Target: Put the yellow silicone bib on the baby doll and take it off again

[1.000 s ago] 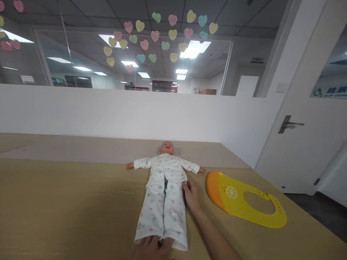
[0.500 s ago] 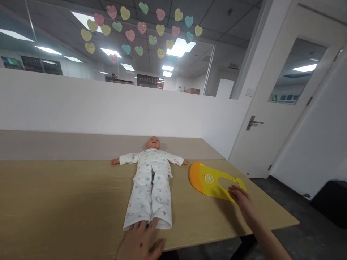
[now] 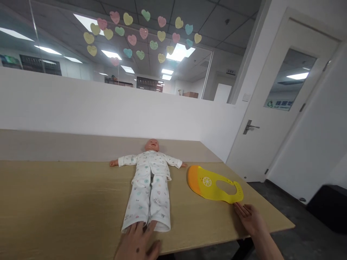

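Observation:
A baby doll in a white printed top and trousers lies on its back, arms spread and head toward the wall. My left hand, fingers apart, rests at the trouser hems, with its fingertips over the cuffs; the doll's feet do not show. To the doll's right, a yellow silicone bib with an orange pocket and a white citrus print lies flat. My right hand is open, palm turned up, its fingertips at the bib's near edge by the neck strap. Whether they touch it I cannot tell.
The wooden table ends close by on the right and at the front. Behind it runs a white partition with glass above, dotted with heart-shaped notes. A white door stands at the right, and a black object sits on the floor.
My right hand has moved from above the bib's neck opening down to its near edge and turned palm up. My left hand stays at the trouser hems. The view has shifted slightly.

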Action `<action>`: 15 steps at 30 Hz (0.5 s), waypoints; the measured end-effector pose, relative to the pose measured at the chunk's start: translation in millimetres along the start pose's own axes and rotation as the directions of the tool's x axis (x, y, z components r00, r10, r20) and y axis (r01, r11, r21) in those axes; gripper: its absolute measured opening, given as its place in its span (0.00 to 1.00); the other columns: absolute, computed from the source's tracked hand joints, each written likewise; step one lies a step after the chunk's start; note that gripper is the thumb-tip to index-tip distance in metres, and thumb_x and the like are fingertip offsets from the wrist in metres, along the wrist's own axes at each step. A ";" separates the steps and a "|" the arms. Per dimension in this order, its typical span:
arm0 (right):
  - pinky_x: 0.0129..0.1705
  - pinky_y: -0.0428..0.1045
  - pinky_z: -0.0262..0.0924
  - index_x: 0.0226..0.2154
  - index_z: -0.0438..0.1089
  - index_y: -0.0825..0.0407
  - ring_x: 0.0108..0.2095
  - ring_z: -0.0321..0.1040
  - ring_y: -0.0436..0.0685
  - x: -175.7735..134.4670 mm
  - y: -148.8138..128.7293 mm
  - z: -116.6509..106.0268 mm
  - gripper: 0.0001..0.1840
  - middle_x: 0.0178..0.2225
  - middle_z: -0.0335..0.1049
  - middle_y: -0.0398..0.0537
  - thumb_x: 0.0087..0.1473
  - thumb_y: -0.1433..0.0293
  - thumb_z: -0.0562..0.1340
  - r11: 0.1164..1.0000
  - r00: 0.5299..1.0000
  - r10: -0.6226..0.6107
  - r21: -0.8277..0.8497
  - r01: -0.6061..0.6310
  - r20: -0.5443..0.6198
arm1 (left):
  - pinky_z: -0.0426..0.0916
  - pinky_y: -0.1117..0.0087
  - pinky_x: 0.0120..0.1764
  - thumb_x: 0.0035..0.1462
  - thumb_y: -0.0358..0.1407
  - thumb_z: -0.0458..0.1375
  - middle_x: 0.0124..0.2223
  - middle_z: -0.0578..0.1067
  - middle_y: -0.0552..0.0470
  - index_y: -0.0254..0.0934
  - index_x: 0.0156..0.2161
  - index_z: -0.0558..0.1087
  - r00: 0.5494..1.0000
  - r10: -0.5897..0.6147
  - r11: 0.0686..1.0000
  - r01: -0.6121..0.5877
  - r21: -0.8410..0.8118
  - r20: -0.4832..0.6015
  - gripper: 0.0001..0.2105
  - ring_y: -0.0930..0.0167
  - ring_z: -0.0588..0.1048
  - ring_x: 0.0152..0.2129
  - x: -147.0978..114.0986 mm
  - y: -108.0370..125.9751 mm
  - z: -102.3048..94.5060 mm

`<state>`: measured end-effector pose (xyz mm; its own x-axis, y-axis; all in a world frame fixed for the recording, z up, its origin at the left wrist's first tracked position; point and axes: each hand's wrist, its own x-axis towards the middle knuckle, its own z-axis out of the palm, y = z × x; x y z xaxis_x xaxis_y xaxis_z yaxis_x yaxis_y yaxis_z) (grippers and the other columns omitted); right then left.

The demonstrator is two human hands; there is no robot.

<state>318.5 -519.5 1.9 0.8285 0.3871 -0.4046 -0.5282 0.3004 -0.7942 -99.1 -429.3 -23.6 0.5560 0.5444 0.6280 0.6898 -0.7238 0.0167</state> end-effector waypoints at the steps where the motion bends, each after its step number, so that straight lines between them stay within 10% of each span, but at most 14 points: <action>1: 0.29 0.42 0.71 0.31 0.60 0.52 0.30 0.73 0.52 0.2 2.2 -1.4 0.10 0.33 0.69 0.52 0.45 0.80 0.53 1.000 0.999 0.014 -0.003 -0.014 0.029 | 0.71 0.66 0.36 0.50 0.39 0.60 0.37 0.77 0.49 0.43 0.49 0.73 1.000 0.006 1.000 -0.006 0.003 0.001 0.19 0.64 0.76 0.34 0.5 0.3 -0.5; 15: 0.31 0.41 0.69 0.30 0.65 0.51 0.25 0.70 0.47 6.5 34.0 74.8 0.09 0.26 0.71 0.41 0.50 0.79 0.53 0.989 0.970 0.101 0.080 -0.122 0.221 | 0.72 0.67 0.34 0.51 0.36 0.57 0.38 0.77 0.49 0.44 0.49 0.73 0.999 -0.009 1.000 0.009 -0.005 0.033 0.18 0.66 0.77 0.34 1.8 4.6 -4.6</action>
<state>292.0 -441.6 6.2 0.7090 0.5988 -0.3725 -0.6383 0.3203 -0.7000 -97.1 -433.6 -18.7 0.5647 0.5648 0.6018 0.6925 -0.7209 0.0268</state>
